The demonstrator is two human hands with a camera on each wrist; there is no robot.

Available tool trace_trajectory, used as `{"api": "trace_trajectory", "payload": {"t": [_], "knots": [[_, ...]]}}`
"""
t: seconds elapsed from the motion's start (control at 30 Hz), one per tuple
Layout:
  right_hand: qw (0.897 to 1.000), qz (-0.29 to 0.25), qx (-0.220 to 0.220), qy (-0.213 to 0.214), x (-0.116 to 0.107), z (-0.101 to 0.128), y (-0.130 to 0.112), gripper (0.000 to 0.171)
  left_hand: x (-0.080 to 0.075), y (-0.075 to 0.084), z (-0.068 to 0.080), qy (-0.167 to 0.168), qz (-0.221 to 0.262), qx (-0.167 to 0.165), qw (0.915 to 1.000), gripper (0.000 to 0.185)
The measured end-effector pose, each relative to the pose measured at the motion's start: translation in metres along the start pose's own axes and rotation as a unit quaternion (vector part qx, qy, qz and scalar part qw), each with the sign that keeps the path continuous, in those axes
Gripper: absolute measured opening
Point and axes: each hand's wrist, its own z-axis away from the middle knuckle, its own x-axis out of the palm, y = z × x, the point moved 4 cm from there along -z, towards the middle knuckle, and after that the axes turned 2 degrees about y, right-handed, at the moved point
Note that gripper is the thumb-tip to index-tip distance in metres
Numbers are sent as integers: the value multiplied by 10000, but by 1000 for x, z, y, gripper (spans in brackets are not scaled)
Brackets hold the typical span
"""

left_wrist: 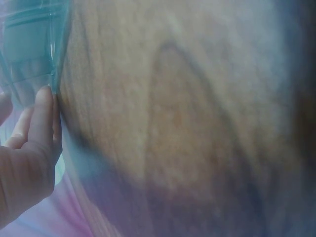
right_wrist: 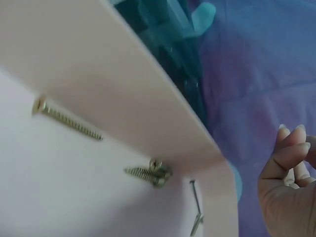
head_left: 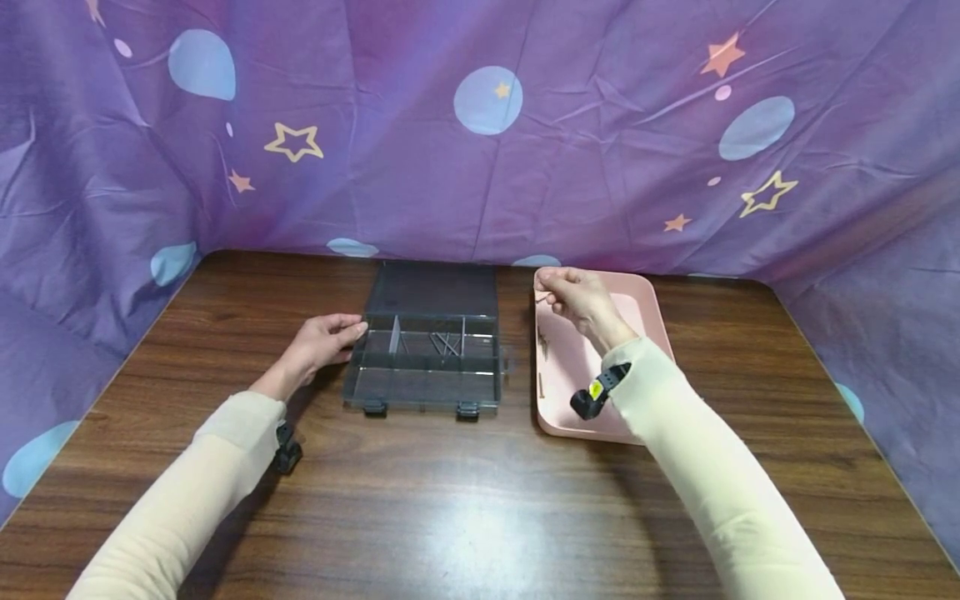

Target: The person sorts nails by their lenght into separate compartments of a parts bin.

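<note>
A dark see-through plastic organizer box (head_left: pixel 423 383) lies with its lid (head_left: pixel 435 287) folded back. Several thin nails (head_left: pixel 446 343) lie in its middle rear compartment. My left hand (head_left: pixel 318 343) rests against the box's left side, its fingers fairly straight. Over the back left corner of the pink tray (head_left: pixel 592 429) is my right hand (head_left: pixel 577 300), thumb and fingertips brought together. No object shows between those fingertips. Beneath that hand in the right wrist view, grey nails (right_wrist: pixel 196 207) lie in the tray corner, near a cluster of brass screws (right_wrist: pixel 155 174) and one long screw (right_wrist: pixel 69 122).
The box and tray stand side by side on a brown wooden table (head_left: pixel 420 500), a narrow strip of wood between them. Two black latches (head_left: pixel 467 411) stick out at the box's front. A purple patterned cloth (head_left: pixel 420 167) hangs behind the table.
</note>
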Motion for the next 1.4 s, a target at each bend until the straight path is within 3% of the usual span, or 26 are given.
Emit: {"api": "trace_trajectory", "payload": {"t": [0.53,0.8,1.23,1.4], "knots": [[9962,397,289,719,-35,-17,20,6,0,0,0,45,5,-56,10000,50],[9808,1790,302,710,-39,-23,28,7,1,-1,-1,88,42,-79,9999,50],[9880,1173,534,846,-33,-32,40,4,0,-3,-1,79,69,-14,9999,50],[9872,1175,527,936,-32,-36,42,17,0,-4,-2,92,68,-20,9999,50]]}}
